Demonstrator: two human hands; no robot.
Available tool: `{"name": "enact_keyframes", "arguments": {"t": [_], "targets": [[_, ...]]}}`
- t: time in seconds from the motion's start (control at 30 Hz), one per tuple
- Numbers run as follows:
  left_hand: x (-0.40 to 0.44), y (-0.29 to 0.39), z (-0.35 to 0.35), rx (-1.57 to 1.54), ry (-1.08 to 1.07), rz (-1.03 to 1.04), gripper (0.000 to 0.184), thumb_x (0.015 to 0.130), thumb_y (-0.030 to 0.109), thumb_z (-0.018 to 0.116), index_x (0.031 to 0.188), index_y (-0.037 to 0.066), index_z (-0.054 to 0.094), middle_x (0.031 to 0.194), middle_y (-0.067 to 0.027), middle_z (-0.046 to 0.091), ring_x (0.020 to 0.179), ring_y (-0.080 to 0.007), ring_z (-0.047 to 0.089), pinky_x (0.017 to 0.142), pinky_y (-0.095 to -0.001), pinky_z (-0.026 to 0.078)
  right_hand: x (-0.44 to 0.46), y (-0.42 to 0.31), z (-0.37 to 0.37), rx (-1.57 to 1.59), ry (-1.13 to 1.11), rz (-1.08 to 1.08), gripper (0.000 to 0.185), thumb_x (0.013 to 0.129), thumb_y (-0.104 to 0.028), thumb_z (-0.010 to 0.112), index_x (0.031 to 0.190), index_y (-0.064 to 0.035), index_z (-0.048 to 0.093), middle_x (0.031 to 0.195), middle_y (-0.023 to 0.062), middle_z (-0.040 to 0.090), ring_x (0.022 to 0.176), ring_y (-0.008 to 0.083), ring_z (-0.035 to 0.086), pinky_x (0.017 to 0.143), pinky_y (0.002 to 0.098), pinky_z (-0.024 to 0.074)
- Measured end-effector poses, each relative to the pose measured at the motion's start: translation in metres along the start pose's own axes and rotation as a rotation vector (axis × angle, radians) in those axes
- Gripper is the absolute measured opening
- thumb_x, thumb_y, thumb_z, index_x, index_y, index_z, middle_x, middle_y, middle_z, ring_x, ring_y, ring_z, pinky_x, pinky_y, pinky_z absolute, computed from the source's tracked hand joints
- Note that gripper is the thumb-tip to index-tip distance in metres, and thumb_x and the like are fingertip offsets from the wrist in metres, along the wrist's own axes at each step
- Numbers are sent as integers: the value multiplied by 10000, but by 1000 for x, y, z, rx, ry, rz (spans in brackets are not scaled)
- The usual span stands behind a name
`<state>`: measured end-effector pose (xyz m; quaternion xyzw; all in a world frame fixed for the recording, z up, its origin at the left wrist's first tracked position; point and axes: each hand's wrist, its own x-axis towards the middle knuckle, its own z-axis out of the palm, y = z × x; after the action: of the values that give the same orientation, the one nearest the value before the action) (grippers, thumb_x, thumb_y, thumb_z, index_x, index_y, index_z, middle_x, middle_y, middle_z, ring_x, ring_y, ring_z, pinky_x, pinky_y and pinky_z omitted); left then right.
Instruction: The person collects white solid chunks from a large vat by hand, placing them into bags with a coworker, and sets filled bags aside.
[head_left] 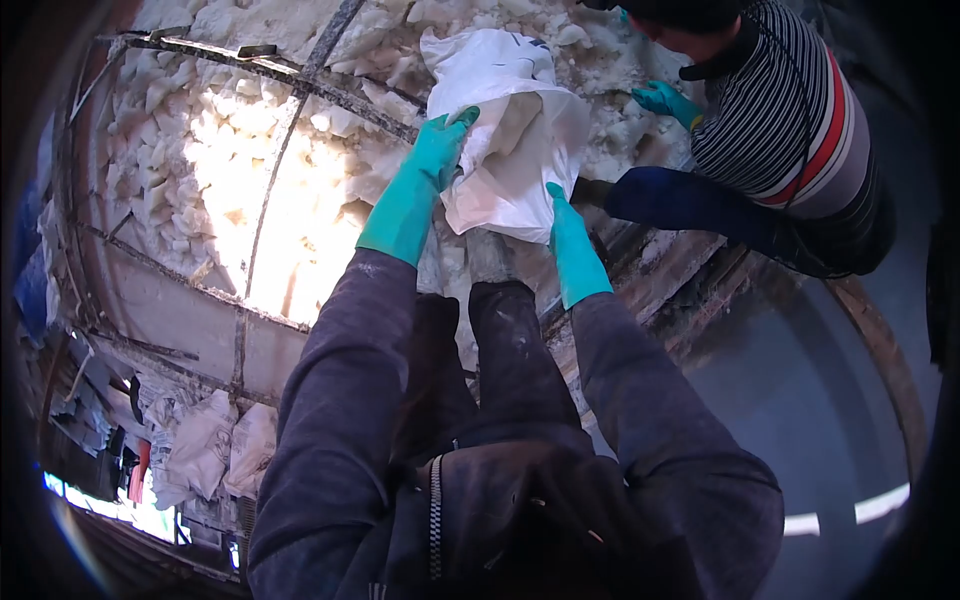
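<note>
1. The white sack [500, 75] is at 12 o'clock from the middle of the view, its mouth gaping toward the wearer.
2. Dark printed marks [530, 42] show near its far end, too small and creased to read.
3. Left hand [440, 147], green-gloved, between 11 and 12: closed on the sack's rim.
4. Right hand [566, 215], between 1 and 2: gripping the near rim, thumb visible, fingers hidden.
5. Pale lumps [150, 170] spread at 10, behind metal bars [272, 180].
6. A co-worker [780, 120] in striped clothing bends at 2.
</note>
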<state>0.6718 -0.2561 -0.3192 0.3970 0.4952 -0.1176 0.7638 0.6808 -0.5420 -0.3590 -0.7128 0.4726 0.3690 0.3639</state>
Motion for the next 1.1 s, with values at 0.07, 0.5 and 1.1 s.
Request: {"name": "enact_keyframes", "arguments": {"t": [0.07, 0.5, 1.1], "targets": [[11, -11, -2, -31, -22, 33, 286, 891, 320, 674, 903, 36, 650, 707, 30, 512, 587, -78, 424, 497, -274, 368, -1, -3, 2, 3, 1, 8, 821, 727, -570, 737, 1180, 100, 598, 1092, 133, 628, 911, 200, 555, 836, 351, 469], [-7, -11, 2, 8, 35, -45, 323, 890, 333, 673, 1043, 48, 675, 748, 31, 512, 616, -80, 425, 504, -279, 375, 16, 8, 1, -76, 41, 40, 840, 728, -583, 734, 1195, 100, 588, 1107, 131, 621, 920, 198, 550, 838, 351, 467], [5, -19, -6, -27, -47, 4, 310, 884, 342, 659, 977, 47, 646, 705, 27, 501, 592, -88, 417, 496, -284, 361, -19, -5, 8, -18, 2, 13, 831, 769, -615, 681, 1257, 46, 558, 1145, 140, 612, 957, 216, 559, 819, 336, 448]]}}
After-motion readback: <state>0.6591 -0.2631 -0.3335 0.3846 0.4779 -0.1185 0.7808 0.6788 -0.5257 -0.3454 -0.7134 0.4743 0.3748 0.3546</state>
